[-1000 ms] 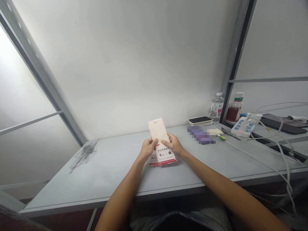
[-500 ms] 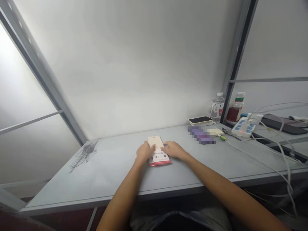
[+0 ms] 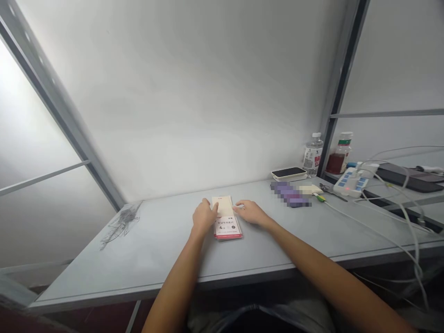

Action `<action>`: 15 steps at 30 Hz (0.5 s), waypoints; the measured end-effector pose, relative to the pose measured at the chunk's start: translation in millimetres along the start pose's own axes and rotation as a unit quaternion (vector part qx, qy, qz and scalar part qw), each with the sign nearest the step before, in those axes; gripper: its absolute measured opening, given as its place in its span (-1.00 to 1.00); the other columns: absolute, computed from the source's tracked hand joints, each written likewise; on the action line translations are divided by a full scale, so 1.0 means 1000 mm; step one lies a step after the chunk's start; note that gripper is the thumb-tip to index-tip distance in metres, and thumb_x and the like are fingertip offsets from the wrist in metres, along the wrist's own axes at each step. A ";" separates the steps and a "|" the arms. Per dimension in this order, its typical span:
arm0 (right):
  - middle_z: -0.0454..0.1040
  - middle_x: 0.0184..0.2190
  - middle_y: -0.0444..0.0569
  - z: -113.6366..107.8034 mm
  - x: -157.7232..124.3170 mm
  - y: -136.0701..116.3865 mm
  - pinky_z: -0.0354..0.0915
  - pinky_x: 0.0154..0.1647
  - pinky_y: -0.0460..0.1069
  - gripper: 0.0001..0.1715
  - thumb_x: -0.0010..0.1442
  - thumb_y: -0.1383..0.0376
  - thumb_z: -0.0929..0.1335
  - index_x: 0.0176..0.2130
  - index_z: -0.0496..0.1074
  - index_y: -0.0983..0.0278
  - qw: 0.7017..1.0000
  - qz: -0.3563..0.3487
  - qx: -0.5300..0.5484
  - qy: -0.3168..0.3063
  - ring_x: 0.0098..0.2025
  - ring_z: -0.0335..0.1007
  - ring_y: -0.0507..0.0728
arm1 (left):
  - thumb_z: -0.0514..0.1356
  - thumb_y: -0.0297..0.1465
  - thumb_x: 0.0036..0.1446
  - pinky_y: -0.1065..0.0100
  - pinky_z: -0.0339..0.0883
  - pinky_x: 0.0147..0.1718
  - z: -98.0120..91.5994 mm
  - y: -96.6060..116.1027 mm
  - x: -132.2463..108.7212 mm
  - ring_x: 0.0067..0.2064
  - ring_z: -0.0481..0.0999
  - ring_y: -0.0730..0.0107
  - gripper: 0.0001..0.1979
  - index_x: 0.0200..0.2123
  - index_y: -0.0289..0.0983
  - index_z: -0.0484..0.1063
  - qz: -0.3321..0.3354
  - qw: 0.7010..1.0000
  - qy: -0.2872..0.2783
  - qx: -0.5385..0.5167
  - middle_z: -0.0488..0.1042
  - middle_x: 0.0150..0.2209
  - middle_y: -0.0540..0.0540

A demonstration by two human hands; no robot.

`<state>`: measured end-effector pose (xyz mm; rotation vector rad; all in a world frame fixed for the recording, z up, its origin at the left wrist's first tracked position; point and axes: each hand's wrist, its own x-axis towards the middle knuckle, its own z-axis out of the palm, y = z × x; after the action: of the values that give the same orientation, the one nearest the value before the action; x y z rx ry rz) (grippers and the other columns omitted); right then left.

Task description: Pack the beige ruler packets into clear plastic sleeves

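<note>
A flat packet (image 3: 228,226) lies on the grey tabletop with its short side towards me. Its upper part is cream, and the lower part is a white label with printed characters, a "4" and a red band along the near edge. At the packet's left edge is my left hand (image 3: 204,217), open, its thumb apart from the fingers and close to the cream part. My right hand (image 3: 252,213) rests by the right edge, also open, with thumb and forefinger parted. Whether the fingertips touch the packet I cannot tell.
A dark tangle of thin strands (image 3: 125,219) lies on the left. To the right are a blurred purple item (image 3: 289,195), scissors (image 3: 331,191), a phone-like device (image 3: 289,174), a water bottle (image 3: 313,156), a power strip (image 3: 352,182) and white cables (image 3: 367,233).
Both hands have loosened and drawn slightly away from the packet, the left one to the left. The packet has straightened a little and more of its label shows.
</note>
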<state>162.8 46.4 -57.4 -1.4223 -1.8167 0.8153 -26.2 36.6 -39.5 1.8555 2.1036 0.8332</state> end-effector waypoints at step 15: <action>0.13 -0.70 -0.21 -0.002 -0.007 -0.008 -0.07 -0.60 -0.10 -0.54 0.09 0.04 0.18 -0.65 0.15 0.27 0.987 -0.143 -0.039 -0.062 -0.62 0.00 -0.03 | -0.02 -0.08 0.04 0.41 -0.05 -0.59 0.011 0.016 -0.014 -0.61 0.14 0.48 -0.60 -0.66 -0.24 0.20 0.173 0.976 -0.092 -0.099 0.25 -0.66 0.02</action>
<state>161.0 38.0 -50.5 -1.1421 -2.1074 0.7036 -4.5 27.0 -42.4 2.1258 1.5527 0.8662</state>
